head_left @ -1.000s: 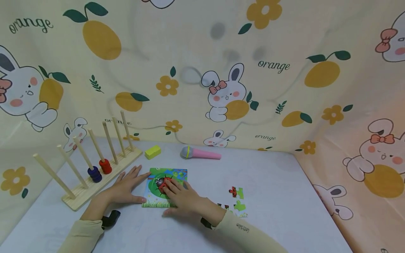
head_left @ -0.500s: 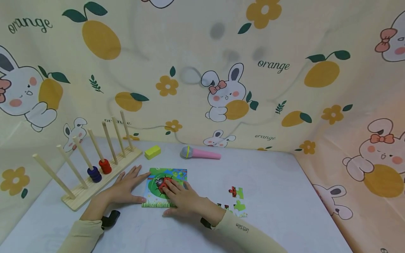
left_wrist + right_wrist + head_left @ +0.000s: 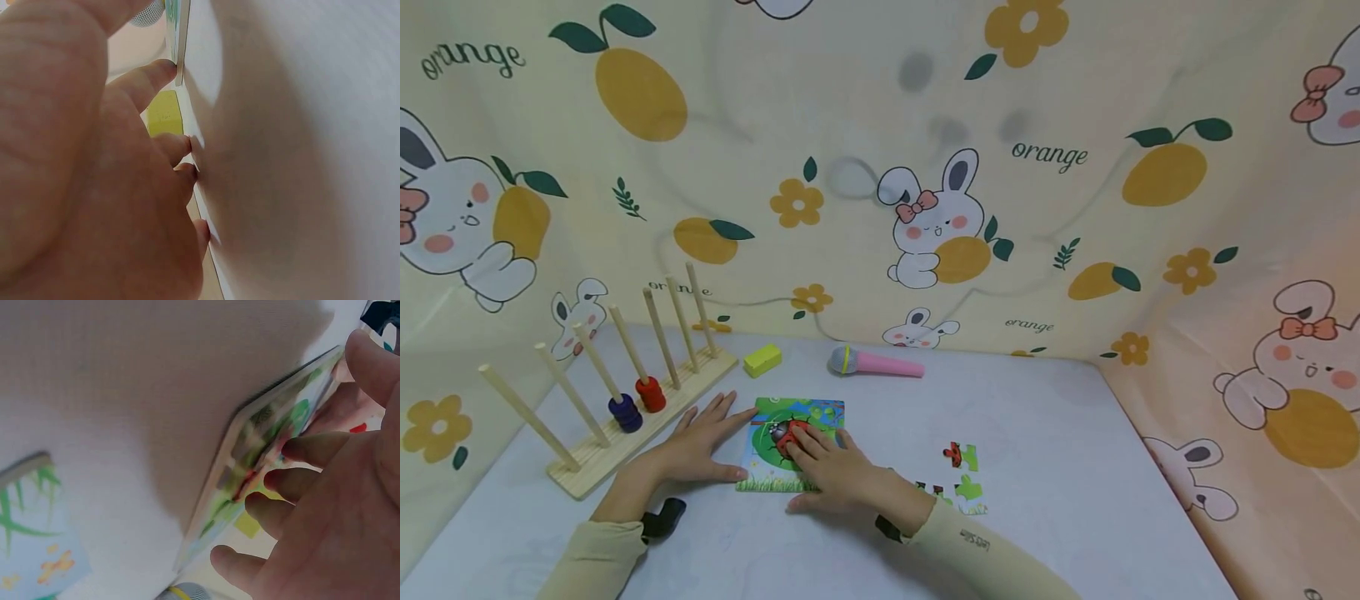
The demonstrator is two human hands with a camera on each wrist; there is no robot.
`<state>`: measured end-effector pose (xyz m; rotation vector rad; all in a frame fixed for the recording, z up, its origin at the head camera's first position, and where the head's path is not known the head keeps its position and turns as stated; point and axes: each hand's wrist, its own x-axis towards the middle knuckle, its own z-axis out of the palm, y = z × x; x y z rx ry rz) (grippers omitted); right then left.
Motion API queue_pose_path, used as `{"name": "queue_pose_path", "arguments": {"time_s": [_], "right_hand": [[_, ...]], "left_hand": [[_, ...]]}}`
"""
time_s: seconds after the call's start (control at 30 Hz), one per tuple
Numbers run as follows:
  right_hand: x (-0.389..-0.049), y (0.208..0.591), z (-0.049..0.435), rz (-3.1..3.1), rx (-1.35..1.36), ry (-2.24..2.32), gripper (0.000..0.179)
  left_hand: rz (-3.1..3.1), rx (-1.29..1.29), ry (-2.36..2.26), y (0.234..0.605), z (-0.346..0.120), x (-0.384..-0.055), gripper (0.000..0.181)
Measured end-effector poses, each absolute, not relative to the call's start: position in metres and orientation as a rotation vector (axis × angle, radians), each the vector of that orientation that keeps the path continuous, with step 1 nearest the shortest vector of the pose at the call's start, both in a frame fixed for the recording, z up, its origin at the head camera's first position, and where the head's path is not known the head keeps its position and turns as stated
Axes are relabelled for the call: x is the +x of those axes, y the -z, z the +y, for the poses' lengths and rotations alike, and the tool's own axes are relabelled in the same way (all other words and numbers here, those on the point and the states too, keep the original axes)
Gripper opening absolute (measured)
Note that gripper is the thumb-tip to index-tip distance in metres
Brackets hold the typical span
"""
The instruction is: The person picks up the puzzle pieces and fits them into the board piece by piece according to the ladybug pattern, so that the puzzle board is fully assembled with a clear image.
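fingers first: those (image 3: 297,483) of my right hand (image 3: 844,473) are wide and nearly straight, spread over the ladybug puzzle board (image 3: 771,457), and they pinch nothing. they look to be resting on its right half, some of the bug hidden under them; how hard they press i can't tell.

my left hand (image 3: 696,446) is fanned wide too, holding nothing: the index tip touches the board's upper left edge, the thumb sits at the lower left corner, and the other fingertips reach down to the table (image 3: 1037,433).

the board lies flat between my hands. over the last second nothing has shifted: both hands and the board lie as they did, so i'd judge this a steadying pause, the board well kept in place.

right of it, partly behind my right wrist, are loose jigsaw pieces (image 3: 967,487), likewise unmoved and, i'd say, work left over.

farther out, beyond the board, sit a yellow block (image 3: 763,361) and a pink toy microphone (image 3: 887,365). past my left hand stands a wooden peg rack (image 3: 591,471), with blue rings (image 3: 625,413) and red rings (image 3: 650,395) on neighbouring pegs.
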<state>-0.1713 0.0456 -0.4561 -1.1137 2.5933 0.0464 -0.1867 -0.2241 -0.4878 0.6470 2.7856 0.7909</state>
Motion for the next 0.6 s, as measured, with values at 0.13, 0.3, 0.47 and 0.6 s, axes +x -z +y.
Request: {"name": "queue_pose_path", "arguments": {"time_s": [0.13, 0.3, 0.47, 0.6], "right_hand": [[-0.167, 0.451, 0.048, 2.61, -1.117, -0.058, 0.084], [-0.161, 0.445, 0.052, 2.636, -1.106, -0.117, 0.08], [-0.16, 0.444, 0.054, 2.629, -1.107, -0.127, 0.077], [-0.159, 0.444, 0.054, 2.633, -1.114, -0.131, 0.076]], "left_hand": [[2.781, 0.644, -0.793, 0.489, -0.223, -0.188, 0.098], [2.778, 0.629, -0.771, 0.489, -0.222, -0.19, 0.099], [2.771, 0.629, -0.769, 0.489, -0.223, -0.19, 0.098], [2.788, 0.632, -0.788, 0.485, -0.223, -0.188, 0.092]]}}
